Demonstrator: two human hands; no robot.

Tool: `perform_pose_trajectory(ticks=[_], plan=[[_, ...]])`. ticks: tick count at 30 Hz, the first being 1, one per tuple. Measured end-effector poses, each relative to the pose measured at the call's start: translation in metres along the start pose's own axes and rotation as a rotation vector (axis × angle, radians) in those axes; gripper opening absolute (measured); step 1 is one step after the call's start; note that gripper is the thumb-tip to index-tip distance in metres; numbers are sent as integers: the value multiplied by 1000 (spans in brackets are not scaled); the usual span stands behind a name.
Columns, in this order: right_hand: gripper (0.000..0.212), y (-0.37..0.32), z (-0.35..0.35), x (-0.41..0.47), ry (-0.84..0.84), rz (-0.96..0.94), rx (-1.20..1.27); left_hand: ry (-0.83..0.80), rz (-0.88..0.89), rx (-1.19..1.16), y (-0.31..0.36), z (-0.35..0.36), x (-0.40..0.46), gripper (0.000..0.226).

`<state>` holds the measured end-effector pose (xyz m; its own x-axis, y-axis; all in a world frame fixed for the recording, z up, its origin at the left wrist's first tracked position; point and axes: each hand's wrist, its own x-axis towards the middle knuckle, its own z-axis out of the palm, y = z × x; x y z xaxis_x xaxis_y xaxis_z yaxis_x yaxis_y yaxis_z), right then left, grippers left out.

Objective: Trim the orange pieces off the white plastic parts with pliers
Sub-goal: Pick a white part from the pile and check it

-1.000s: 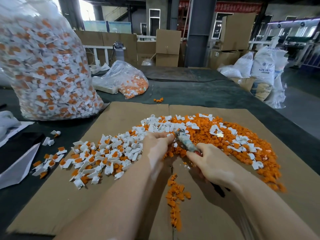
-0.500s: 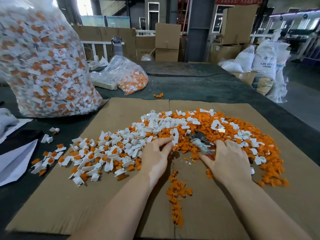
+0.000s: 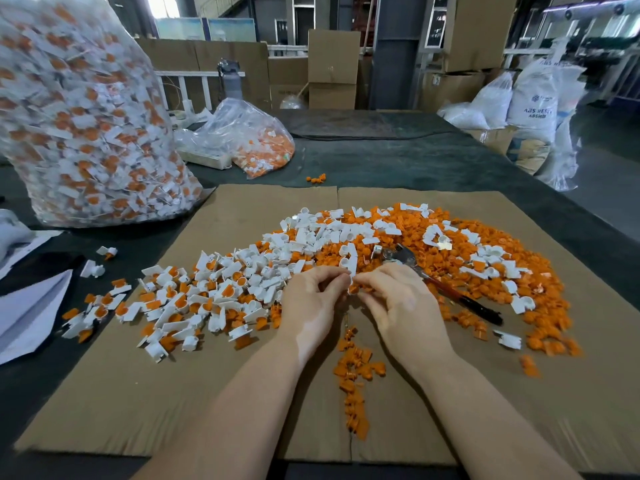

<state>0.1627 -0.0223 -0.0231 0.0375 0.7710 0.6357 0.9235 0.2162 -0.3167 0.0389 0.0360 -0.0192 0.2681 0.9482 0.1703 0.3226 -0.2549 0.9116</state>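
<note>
While both hands pinch white part, steel pliers idle

I see both hands meeting over the cardboard sheet. The left hand and right hand pinch a small white part between their fingertips, held just above the pile of parts. The pliers lie on the orange scraps just right of my right hand, nobody touching them. A big clear bag of untrimmed parts stands at the far left on the dark table.
</note>
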Motion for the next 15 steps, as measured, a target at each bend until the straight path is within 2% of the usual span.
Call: perform_pose_trajectory(ticks=[4,8,15], plan=[[5,0,2,-3,22,71,46,-60,-18,-74,0,-1,-3,17],[3,1,1,-5,27,167,71,-167,92,-25,-2,-1,-5,35],[7,0,1,-6,36,83,41,-154,156,135,-3,3,-5,27]])
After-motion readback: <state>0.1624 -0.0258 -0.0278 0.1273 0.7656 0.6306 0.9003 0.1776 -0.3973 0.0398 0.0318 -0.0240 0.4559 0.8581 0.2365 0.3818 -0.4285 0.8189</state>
